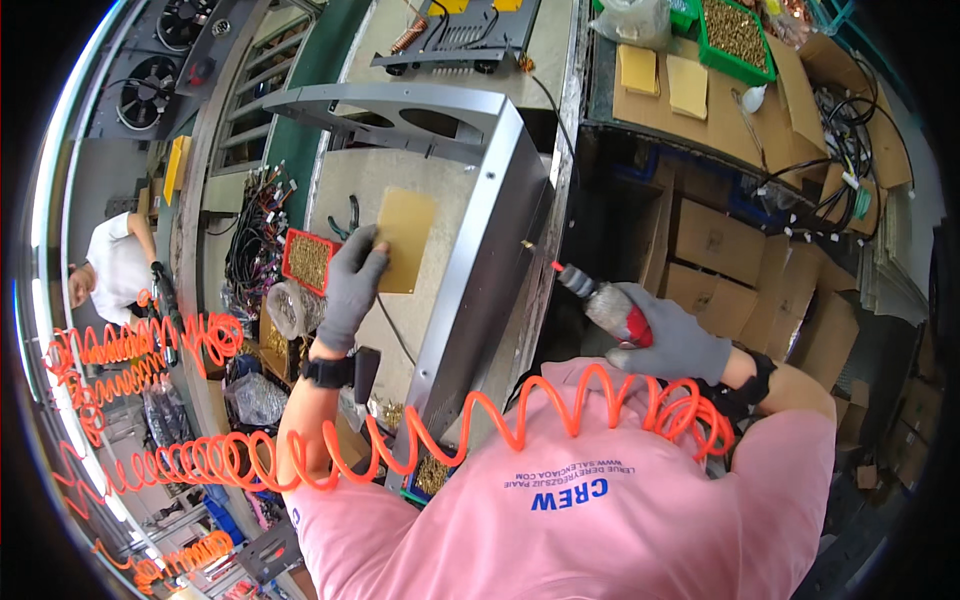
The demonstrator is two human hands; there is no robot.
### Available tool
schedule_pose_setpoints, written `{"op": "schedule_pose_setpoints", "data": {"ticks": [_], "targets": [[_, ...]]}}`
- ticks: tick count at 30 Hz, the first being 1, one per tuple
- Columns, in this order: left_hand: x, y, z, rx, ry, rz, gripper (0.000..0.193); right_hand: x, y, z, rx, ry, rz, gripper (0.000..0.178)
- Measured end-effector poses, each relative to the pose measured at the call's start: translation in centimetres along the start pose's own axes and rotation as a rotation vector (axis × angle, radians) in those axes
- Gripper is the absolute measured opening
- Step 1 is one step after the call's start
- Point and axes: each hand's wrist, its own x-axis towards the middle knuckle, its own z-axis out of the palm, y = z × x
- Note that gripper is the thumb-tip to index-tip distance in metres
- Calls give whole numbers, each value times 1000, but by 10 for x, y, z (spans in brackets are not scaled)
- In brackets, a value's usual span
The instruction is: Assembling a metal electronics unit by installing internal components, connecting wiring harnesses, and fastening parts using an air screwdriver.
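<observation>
My left hand [355, 285], in a grey glove, pinches the near left edge of a thin yellowish insulating sheet [408, 240]. The sheet is over the pale work surface, inside a grey bent-metal housing [480, 240] with round cutouts in its far wall. To the right of the housing, my gloved right hand [680, 340] is wrapped round a silver-and-red pneumatic screwdriver [612, 308]. Its red tip points toward the housing's right side wall, apparently just short of it. Pliers with dark handles [345, 217] and a red tray [290, 268] of brass-coloured screws lie beside my left hand.
An orange coiled air hose [400, 458] crosses my arms and chest. Wire harnesses [255, 235] are heaped at left; another person [122, 255] works beyond them. A unit with a copper coil [460, 40] sits ahead. Cardboard boxes [720, 240] and a green tray [762, 76] stand right.
</observation>
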Motion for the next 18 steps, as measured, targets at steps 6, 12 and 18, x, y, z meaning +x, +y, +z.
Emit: {"op": "schedule_pose_setpoints", "data": {"ticks": [6,12,18], "targets": [[-61,56,-16,446,-28,135,10,5,13,32,-111,-199,-35,68],[-78,63,-73,145,233,-30,16,2,11,66,-62,-156,-52,64],[-110,99,-170,-199,537,96,32,4,9,84,-22,-124,-95,65]]}}
